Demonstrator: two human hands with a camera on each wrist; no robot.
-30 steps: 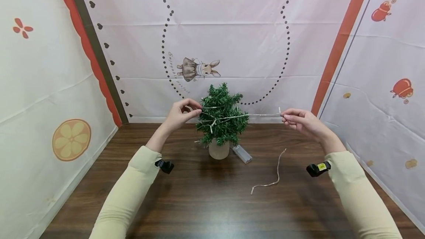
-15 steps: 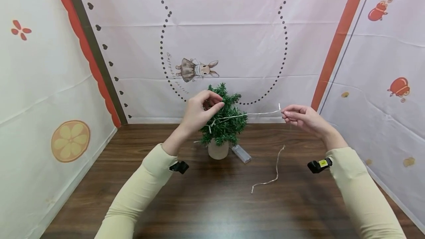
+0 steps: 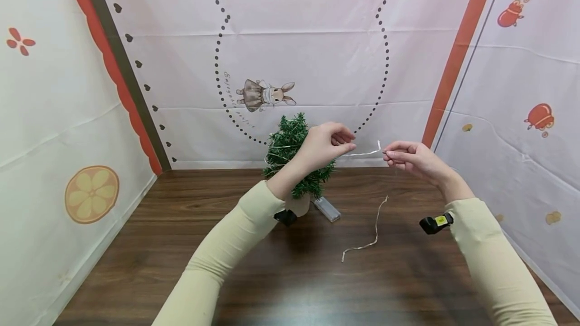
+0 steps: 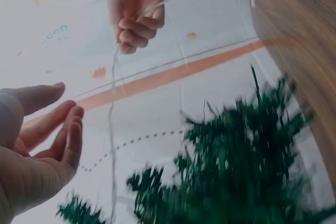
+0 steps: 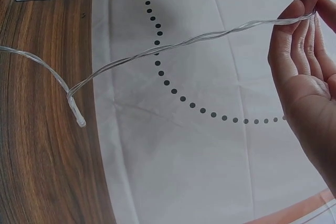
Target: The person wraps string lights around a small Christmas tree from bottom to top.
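A small green artificial Christmas tree (image 3: 290, 140) stands in a pale pot (image 3: 300, 206), wound with clear wire string lights (image 3: 362, 153). My right hand (image 3: 419, 162) pinches the string lights between thumb and fingertips at the right of the tree, and the strand runs taut back to the branches. In front of the tree's right side is my left hand (image 3: 322, 146). The left wrist view shows its thumb (image 4: 42, 95) and fingers apart with nothing between them, the strand hanging beyond. The free tail of the lights (image 3: 376, 230) trails on the table.
A clear battery box (image 3: 327, 209) lies on the dark wooden table (image 3: 254, 286) beside the pot. Printed cloth walls (image 3: 308, 64) rise behind and on both sides. In the right wrist view a bulb (image 5: 79, 119) dangles off the strand.
My left hand has let go near the tree's left side and moved right across its front, close to the right hand. The right hand keeps its pinch on the string lights, nearly still.
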